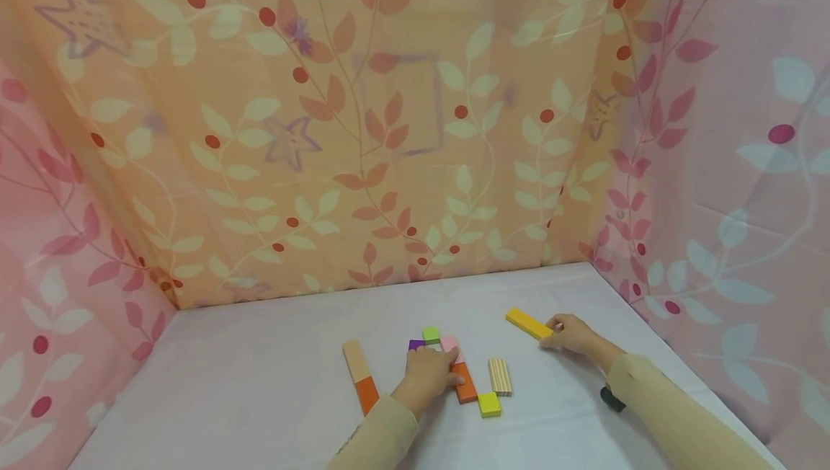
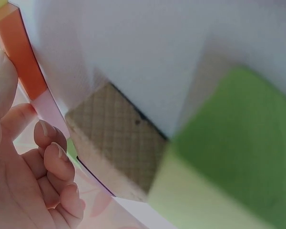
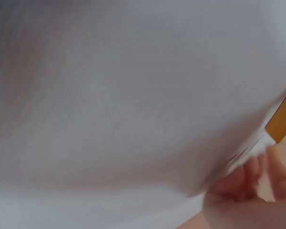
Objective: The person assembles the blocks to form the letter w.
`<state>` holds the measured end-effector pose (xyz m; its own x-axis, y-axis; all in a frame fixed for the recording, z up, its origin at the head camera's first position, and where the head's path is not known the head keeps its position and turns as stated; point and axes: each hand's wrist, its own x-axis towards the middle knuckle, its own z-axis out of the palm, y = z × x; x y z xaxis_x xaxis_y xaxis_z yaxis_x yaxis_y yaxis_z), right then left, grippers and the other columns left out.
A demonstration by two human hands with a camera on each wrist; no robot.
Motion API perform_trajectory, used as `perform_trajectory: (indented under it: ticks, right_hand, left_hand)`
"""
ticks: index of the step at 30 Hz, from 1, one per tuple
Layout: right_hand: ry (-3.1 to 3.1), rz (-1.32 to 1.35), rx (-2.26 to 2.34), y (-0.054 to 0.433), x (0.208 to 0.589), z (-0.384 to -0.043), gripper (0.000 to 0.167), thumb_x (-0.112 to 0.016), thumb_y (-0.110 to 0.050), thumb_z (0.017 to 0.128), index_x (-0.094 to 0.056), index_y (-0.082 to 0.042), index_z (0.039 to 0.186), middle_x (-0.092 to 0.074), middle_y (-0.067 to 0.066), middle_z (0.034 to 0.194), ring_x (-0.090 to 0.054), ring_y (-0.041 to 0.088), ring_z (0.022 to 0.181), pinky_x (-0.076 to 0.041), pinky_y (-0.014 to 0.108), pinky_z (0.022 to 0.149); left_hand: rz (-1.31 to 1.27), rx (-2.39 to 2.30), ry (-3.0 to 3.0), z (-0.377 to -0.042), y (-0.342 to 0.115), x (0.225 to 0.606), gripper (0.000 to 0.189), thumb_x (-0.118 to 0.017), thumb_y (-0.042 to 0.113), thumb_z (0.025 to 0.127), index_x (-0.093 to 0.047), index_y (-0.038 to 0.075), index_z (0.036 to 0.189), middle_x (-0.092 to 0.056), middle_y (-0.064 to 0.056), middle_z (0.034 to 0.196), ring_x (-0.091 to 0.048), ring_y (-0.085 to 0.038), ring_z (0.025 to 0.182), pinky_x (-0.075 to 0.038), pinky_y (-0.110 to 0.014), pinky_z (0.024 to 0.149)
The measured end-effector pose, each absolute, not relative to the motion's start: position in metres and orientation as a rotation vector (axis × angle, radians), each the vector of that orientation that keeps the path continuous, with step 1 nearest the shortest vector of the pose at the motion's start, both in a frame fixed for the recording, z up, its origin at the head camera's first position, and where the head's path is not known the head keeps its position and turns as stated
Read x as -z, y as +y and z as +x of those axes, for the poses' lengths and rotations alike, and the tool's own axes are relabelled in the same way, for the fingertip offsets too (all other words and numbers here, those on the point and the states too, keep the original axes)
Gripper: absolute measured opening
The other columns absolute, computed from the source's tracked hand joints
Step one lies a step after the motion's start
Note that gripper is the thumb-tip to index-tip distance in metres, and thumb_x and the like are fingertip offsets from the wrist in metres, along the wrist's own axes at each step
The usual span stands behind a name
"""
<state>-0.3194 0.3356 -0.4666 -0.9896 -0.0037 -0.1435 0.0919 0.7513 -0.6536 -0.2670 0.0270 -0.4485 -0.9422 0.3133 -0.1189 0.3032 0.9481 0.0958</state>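
My left hand (image 1: 424,376) reaches over a cluster of blocks, its thumb beside an orange block (image 1: 464,385) and its index fingertip at a pink block (image 1: 449,344). The other fingers bend loosely in the left wrist view. Beyond the hand are a light green block (image 1: 431,334) and a partly covered purple block (image 1: 416,344). My right hand (image 1: 573,334) pinches the near end of a long yellow block (image 1: 528,323) between thumb and fingers, off to the right. Only that block's end (image 3: 282,121) shows in the right wrist view, where the hand is blurred.
A striped wooden block (image 1: 500,376) and a small yellow block (image 1: 489,404) lie right of the cluster. Left of it, a plain wooden block (image 1: 356,360) meets another orange block (image 1: 367,393). A grid-textured block (image 2: 119,138) and green block (image 2: 243,148) stand close to the left wrist camera.
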Motion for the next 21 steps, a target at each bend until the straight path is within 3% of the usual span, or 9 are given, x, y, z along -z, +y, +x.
perform_trajectory:
  ticks: [6, 12, 21]
  right_hand:
    - [2.781, -0.108, 1.171, 0.315, 0.46, -0.308, 0.057, -0.078, -0.022, 0.083, -0.055, 0.004, 0.127, -0.043, 0.008, 0.082, -0.043, 0.022, 0.075, -0.036, 0.031, 0.062]
    - [2.543, -0.422, 1.225, 0.286, 0.458, -0.286, 0.064, -0.079, -0.018, 0.083, -0.049, 0.007, 0.134, -0.047, 0.003, 0.076, -0.044, 0.016, 0.065, -0.036, 0.023, 0.053]
    - [2.538, -0.539, 0.992, 0.265, 0.458, -0.27, 0.069, -0.085, -0.023, 0.075, -0.051, -0.004, 0.132, -0.046, 0.004, 0.077, -0.042, 0.017, 0.07, -0.032, 0.025, 0.06]
  left_hand:
    - [0.463, -0.122, 2.969, -0.266, 0.027, 0.449, 0.059, -0.068, 0.052, 0.083, -0.059, 0.027, 0.136, -0.067, -0.01, 0.119, -0.057, -0.034, 0.114, -0.04, -0.051, 0.1]
    - [0.46, -0.119, 2.982, -0.265, 0.027, 0.45, 0.059, -0.068, 0.052, 0.082, -0.06, 0.028, 0.135, -0.067, -0.011, 0.117, -0.058, -0.034, 0.111, -0.041, -0.05, 0.098]
    - [0.469, -0.078, 2.992, -0.265, 0.026, 0.448, 0.059, -0.067, 0.053, 0.082, -0.059, 0.03, 0.135, -0.067, -0.011, 0.116, -0.059, -0.033, 0.109, -0.042, -0.049, 0.097]
